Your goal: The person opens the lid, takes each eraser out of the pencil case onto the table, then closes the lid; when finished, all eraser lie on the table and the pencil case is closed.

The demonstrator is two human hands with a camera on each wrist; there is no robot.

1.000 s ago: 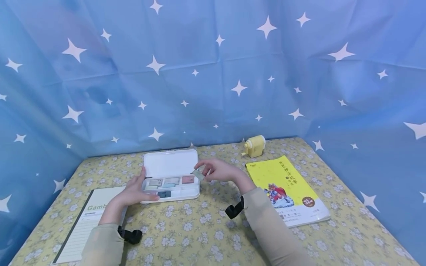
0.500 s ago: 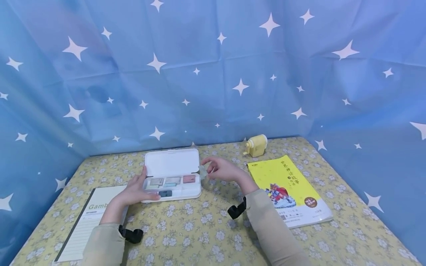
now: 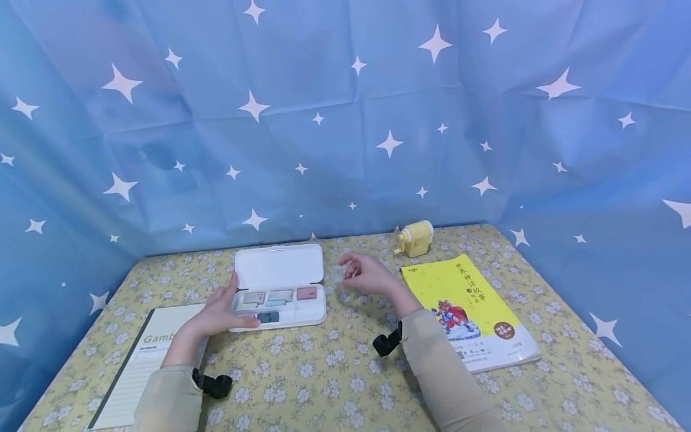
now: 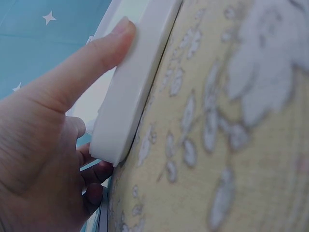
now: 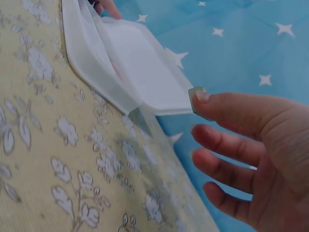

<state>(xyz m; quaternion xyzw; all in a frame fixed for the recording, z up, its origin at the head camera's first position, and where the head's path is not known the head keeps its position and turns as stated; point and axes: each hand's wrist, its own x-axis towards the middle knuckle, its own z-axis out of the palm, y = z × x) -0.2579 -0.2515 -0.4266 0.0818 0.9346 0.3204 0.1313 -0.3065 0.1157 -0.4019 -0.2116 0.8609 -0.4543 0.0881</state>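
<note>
A white plastic case [image 3: 278, 266] lies open on the table with its lid tipped back. Several small blocks sit in its compartments, among them a pink block [image 3: 306, 293] and a dark grey block [image 3: 267, 317]. My left hand [image 3: 216, 313] grips the left end, thumb on the front edge [image 4: 120, 96] and the other fingers round the far side. To the right of the lid, my right hand [image 3: 372, 278] pinches a small flat pale-green block [image 5: 195, 102] between thumb and fingers. In the right wrist view, that hand's lower fingers are loosely curled.
A notebook [image 3: 137, 366] lies at the left, partly under the left forearm. To the right is a yellow book [image 3: 459, 288], with a yellow crank pencil sharpener [image 3: 415, 239] behind it. Starry blue cloth [image 3: 345, 150] hangs behind the flower-patterned tabletop [image 3: 318, 384].
My right hand has moved right, away from the case, carrying the pale-green block, which has turned in the fingers. The left hand has kept its grip on the case.
</note>
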